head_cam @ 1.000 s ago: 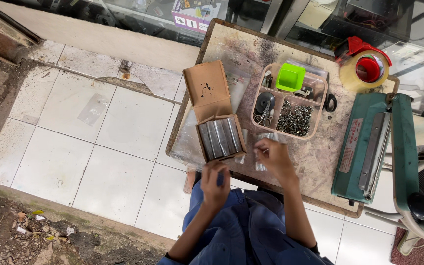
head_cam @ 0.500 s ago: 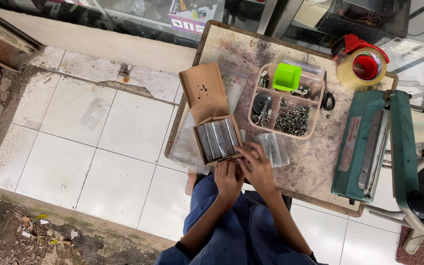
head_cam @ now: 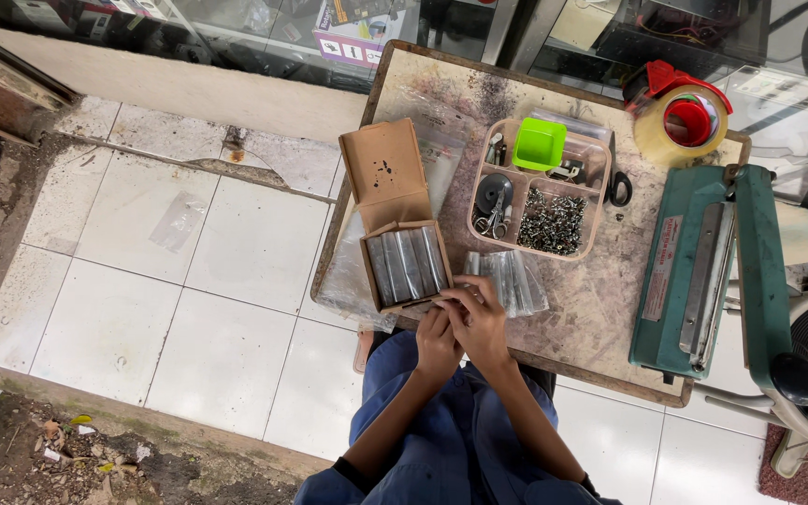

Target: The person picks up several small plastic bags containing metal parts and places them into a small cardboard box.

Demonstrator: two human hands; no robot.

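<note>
My left hand point(head_cam: 437, 344) and my right hand point(head_cam: 484, 323) are pressed together at the table's near edge. Their fingertips meet just in front of an open brown cardboard box point(head_cam: 407, 266) that holds a row of grey metal cylinders. The fingers curl over something small that they hide from me. Right beside my right hand lie clear plastic bags point(head_cam: 510, 279) with more metal cylinders in them. My blue-clad lap is below the hands.
On the worn wooden table point(head_cam: 610, 309) stand a pink divided tray point(head_cam: 537, 192) with small metal parts and a green cup, black scissors point(head_cam: 620, 190), a tape dispenser point(head_cam: 683, 117) and a green heat sealer point(head_cam: 703, 271). White floor tiles lie to the left, a fan at right.
My right hand has come back from the plastic bags and my left hand has risen from my lap. Both now meet at the box's near edge.
</note>
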